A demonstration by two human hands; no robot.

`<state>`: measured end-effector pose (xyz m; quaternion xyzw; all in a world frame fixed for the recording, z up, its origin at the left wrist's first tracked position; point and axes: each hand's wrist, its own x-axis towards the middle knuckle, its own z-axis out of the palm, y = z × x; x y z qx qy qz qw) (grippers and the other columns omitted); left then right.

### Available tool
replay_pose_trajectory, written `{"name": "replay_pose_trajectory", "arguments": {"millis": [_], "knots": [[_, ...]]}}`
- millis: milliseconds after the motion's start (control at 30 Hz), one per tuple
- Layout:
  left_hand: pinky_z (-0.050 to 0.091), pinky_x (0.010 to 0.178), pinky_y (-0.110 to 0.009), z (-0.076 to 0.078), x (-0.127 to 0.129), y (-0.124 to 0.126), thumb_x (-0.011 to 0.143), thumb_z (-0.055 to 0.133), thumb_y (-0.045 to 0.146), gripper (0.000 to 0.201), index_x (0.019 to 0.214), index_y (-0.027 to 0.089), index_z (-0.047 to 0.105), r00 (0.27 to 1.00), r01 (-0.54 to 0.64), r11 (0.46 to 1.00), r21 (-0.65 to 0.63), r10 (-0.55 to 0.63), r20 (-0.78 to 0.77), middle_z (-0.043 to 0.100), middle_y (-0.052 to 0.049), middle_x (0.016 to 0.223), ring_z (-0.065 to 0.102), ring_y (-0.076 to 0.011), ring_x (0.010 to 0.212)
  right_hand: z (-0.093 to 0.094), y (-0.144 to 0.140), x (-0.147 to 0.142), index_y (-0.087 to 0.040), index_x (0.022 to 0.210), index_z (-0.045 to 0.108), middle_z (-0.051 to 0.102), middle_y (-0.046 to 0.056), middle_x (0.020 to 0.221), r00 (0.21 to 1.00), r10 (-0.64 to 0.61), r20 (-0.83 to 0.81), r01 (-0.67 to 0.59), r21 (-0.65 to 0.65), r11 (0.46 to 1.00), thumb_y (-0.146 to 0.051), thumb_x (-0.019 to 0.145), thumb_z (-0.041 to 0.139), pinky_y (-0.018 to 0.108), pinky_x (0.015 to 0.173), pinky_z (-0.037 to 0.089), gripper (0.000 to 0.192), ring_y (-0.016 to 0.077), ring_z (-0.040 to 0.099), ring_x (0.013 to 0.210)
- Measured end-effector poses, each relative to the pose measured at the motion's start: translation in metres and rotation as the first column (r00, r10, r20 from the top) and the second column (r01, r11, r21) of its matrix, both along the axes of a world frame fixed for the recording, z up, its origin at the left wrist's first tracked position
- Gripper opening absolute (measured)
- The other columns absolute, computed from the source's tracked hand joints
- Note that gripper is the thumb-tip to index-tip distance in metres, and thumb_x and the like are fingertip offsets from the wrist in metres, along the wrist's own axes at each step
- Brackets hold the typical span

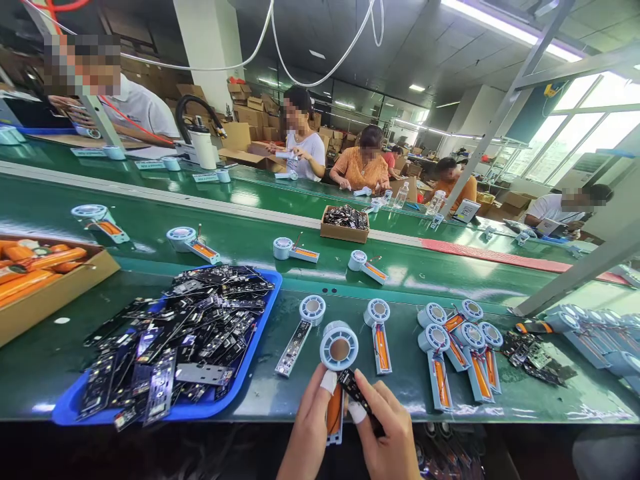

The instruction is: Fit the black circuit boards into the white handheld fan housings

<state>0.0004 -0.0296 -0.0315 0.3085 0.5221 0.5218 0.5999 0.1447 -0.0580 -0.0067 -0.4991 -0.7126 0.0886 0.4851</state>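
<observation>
Left hand (307, 433): grip closed on a fan shell (339, 353), thumb with white finger cot on the handle just below the round head. Shell held upright in view, head away from the person, long axis running near to far; orange cell visible in the handle under the thumb.

Right hand (387, 437): grip closed on a black board (356, 393), pinched between capped thumb and fingers. Board lies just right of the shell handle, touching or nearly so, its long axis tilted up-left toward the head. The right hand is nearer the board; the left carries the shell. The two hands meet at the near edge of the surface (280, 400).

Blue tray (260, 333): left of the hands, heaped with loose black boards, some spilling over its far-left rim.

Two shells on the surface just beyond the hands: one (305, 330) with a board fitted, one (377, 333) with an orange cell.

Cluster of shells (457, 347) with orange cells and red wires to the right; a small pile of boards (530, 353) beyond it.

Box of orange cells (45, 280), far left.

Belt (240, 233) behind, carrying spaced shells and a small box of parts (345, 223).

Open room: a bare strip between tray and hands, and directly ahead of the hands.

People work on the far side.
</observation>
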Motion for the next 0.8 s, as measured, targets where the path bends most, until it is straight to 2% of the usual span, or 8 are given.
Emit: {"name": "replay_pose_trajectory", "arguments": {"millis": [100, 200, 300, 400, 500, 600, 700, 800], "knots": [[0.057, 0.096, -0.035, 0.014, 0.000, -0.001, 0.083, 0.066, 0.046, 0.044, 0.118, 0.021, 0.072, 0.997, 0.032, 0.999, -0.032, -0.030, 0.072, 0.076, -0.009, 0.122, 0.063, -0.0312, 0.126, 0.010, 0.003, 0.011, -0.028, 0.140, 0.061, 0.066, 0.004, 0.078, 0.993, 0.084, 0.088, -0.087, 0.036, 0.996, -0.020, 0.100, 0.052, 0.024, 0.056, 0.054, 0.042, 0.0161, 0.064, 0.064], [0.062, 0.074, -0.032, 0.022, 0.004, -0.003, 0.083, 0.064, 0.051, 0.052, 0.121, 0.016, 0.070, 0.994, 0.052, 0.998, -0.029, -0.049, 0.096, 0.079, -0.009, 0.097, 0.075, -0.0276, 0.092, 0.013, 0.003, 0.015, -0.029, 0.146, 0.054, 0.064, 0.003, 0.078, 0.981, 0.092, 0.173, -0.105, 0.066, 0.992, -0.015, 0.099, 0.050, 0.025, 0.057, 0.054, 0.049, 0.0164, 0.063, 0.065], [0.059, 0.062, -0.029, 0.024, 0.008, -0.004, 0.084, 0.061, 0.054, 0.060, 0.127, 0.013, 0.066, 0.995, 0.026, 0.998, -0.065, -0.019, 0.102, 0.078, -0.008, 0.094, 0.072, -0.0220, 0.073, 0.011, 0.001, 0.014, -0.031, 0.153, 0.045, 0.064, 0.005, 0.080, 0.964, 0.049, 0.260, -0.078, 0.104, 0.992, -0.010, 0.097, 0.046, 0.027, 0.058, 0.055, 0.059, 0.0178, 0.064, 0.067], [0.057, 0.059, -0.028, 0.026, 0.008, -0.003, 0.081, 0.066, 0.054, 0.063, 0.130, 0.014, 0.064, 0.990, 0.037, 0.993, -0.112, -0.022, 0.136, 0.077, -0.007, 0.092, 0.071, -0.0197, 0.069, 0.010, 0.000, 0.013, -0.032, 0.155, 0.042, 0.063, 0.005, 0.080, 0.950, -0.008, 0.311, -0.030, 0.118, 0.993, -0.009, 0.097, 0.044, 0.027, 0.057, 0.054, 0.062, 0.0183, 0.063, 0.064], [0.059, 0.068, -0.032, 0.027, 0.007, -0.001, 0.081, 0.066, 0.057, 0.064, 0.130, 0.016, 0.063, 0.956, 0.120, 0.988, -0.093, -0.090, 0.278, 0.078, -0.006, 0.092, 0.073, -0.0232, 0.078, 0.009, 0.001, 0.010, -0.030, 0.154, 0.042, 0.062, 0.004, 0.078, 0.950, -0.052, 0.307, 0.019, 0.109, 0.994, -0.011, 0.098, 0.044, 0.026, 0.056, 0.054, 0.059, 0.0178, 0.063, 0.062], [0.058, 0.093, -0.041, 0.025, 0.010, -0.001, 0.082, 0.063, 0.060, 0.062, 0.130, 0.020, 0.063, 0.914, 0.137, 0.989, -0.049, -0.107, 0.392, 0.076, -0.009, 0.116, 0.070, -0.0306, 0.112, 0.008, 0.003, 0.004, -0.027, 0.153, 0.046, 0.062, 0.004, 0.077, 0.959, -0.080, 0.272, 0.060, 0.081, 0.995, -0.014, 0.100, 0.043, 0.024, 0.054, 0.053, 0.055, 0.0167, 0.062, 0.060], [0.042, 0.116, -0.041, 0.019, 0.018, -0.003, 0.086, 0.060, 0.057, 0.055, 0.132, 0.026, 0.061, 0.964, 0.041, 0.998, -0.046, -0.028, 0.263, 0.063, -0.006, 0.144, 0.046, -0.0294, 0.143, 0.005, 0.004, -0.007, -0.024, 0.151, 0.048, 0.064, 0.005, 0.078, 0.964, -0.090, 0.250, 0.087, 0.024, 0.996, -0.017, 0.101, 0.042, 0.024, 0.054, 0.054, 0.051, 0.0173, 0.064, 0.060], [0.030, 0.124, -0.040, 0.012, 0.026, -0.005, 0.092, 0.051, 0.052, 0.056, 0.142, 0.026, 0.051, 0.998, -0.027, 1.000, -0.005, 0.027, 0.062, 0.048, -0.006, 0.158, 0.030, -0.0265, 0.152, 0.002, 0.006, -0.017, -0.023, 0.153, 0.046, 0.068, 0.007, 0.082, 0.948, -0.116, 0.297, 0.130, -0.027, 0.991, -0.016, 0.099, 0.041, 0.025, 0.055, 0.054, 0.054, 0.0196, 0.068, 0.063]]}}
